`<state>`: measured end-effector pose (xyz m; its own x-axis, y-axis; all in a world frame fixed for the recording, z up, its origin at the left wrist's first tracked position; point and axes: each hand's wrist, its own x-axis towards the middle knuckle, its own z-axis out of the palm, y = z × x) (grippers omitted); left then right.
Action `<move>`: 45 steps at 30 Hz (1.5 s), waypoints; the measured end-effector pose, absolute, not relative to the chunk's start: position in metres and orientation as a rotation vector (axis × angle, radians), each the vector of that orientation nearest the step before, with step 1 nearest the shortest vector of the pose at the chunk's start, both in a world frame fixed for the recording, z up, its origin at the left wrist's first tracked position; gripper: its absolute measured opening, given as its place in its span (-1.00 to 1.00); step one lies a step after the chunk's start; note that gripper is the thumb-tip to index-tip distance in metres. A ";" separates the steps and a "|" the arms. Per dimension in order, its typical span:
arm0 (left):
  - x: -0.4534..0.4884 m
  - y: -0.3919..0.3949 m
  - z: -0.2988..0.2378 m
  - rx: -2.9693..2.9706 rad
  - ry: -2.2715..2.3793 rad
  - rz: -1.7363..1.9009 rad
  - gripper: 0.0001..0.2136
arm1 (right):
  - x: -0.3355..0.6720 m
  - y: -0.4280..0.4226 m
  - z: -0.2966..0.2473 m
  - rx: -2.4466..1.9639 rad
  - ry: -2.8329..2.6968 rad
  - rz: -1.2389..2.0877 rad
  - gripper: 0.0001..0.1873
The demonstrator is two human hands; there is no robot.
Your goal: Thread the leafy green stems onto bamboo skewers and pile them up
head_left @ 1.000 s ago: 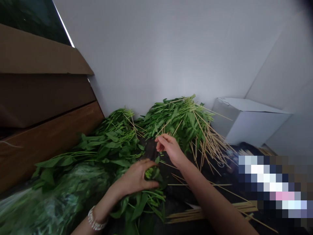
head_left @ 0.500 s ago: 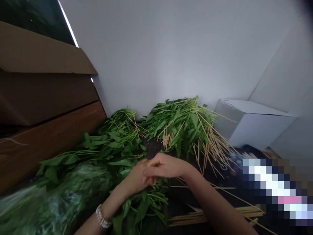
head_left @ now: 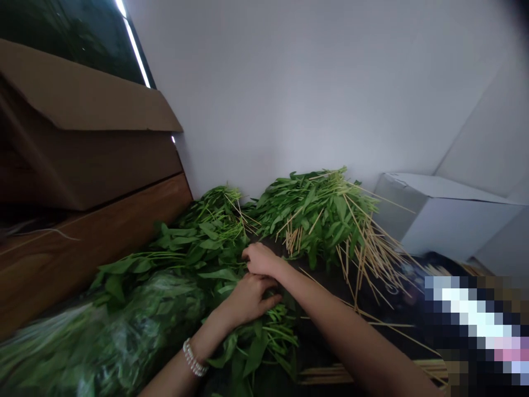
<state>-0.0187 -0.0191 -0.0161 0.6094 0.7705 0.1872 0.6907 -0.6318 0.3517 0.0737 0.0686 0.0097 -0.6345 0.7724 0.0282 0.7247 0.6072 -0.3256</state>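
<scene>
My left hand (head_left: 250, 299), with a beaded bracelet (head_left: 194, 358) at the wrist, is curled over a bunch of leafy green stems (head_left: 268, 336). Its thumb sits below the bent fingers, and what they hold is hidden. Just beyond it, my right hand (head_left: 262, 259) reaches across to the edge of the leafy greens pile (head_left: 206, 237). The right fingers are bent together at the leaves, and I cannot make out what is in them.
Leafy greens with thin wooden skewers (head_left: 367, 248) lie at the back by the wall. More skewers (head_left: 326, 375) are at front right. A clear plastic bag of greens (head_left: 144, 325) is at left, below a cardboard box (head_left: 103, 160). A white box (head_left: 458, 220) stands right.
My hands were clasped close together; the right has moved forward and left to the leafy pile, while the left stays over the near bunch. The view has turned slightly left.
</scene>
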 end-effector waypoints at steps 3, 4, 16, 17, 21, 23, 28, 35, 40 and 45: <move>-0.019 -0.019 -0.017 2.607 1.180 0.502 -0.71 | 0.062 0.074 0.006 -1.249 -2.740 0.439 -0.58; -0.020 -0.019 -0.017 2.612 1.178 0.509 -0.70 | 0.060 0.076 0.007 -1.255 -2.761 0.451 -0.61; -0.020 -0.019 -0.020 2.671 1.265 0.445 -0.72 | 0.116 0.076 0.019 -1.212 -2.200 0.540 -0.83; -0.020 -0.019 -0.020 2.669 1.272 0.444 -0.72 | 0.125 0.077 0.015 -1.208 -2.118 0.586 -0.86; -0.021 -0.019 -0.020 2.666 1.272 0.444 -0.70 | 0.150 0.076 -0.011 -1.189 -1.817 0.866 -0.97; -0.021 -0.019 -0.020 2.666 1.265 0.445 -0.69 | 0.155 0.072 -0.025 -1.169 -1.697 1.001 -0.99; -0.020 -0.018 -0.015 2.634 1.224 0.475 -0.69 | 0.156 0.061 -0.039 -1.075 -1.473 1.240 -0.89; -0.028 -0.007 -0.009 2.472 1.278 0.908 -0.73 | 0.158 0.057 -0.032 -0.962 -1.269 1.434 -0.77; -0.037 0.000 -0.011 2.393 1.432 1.306 -0.81 | 0.156 0.053 -0.026 -0.865 -1.228 1.523 -0.80; -0.037 -0.003 -0.008 2.347 1.470 1.502 -0.84 | 0.146 0.050 -0.023 -0.880 -1.390 1.412 -0.88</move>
<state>-0.0367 -0.0027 -0.0078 0.1097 0.6908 0.7147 0.6996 -0.5644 0.4382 0.1464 0.0499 -0.0229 -0.3052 0.9451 0.1168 -0.1314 0.0797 -0.9881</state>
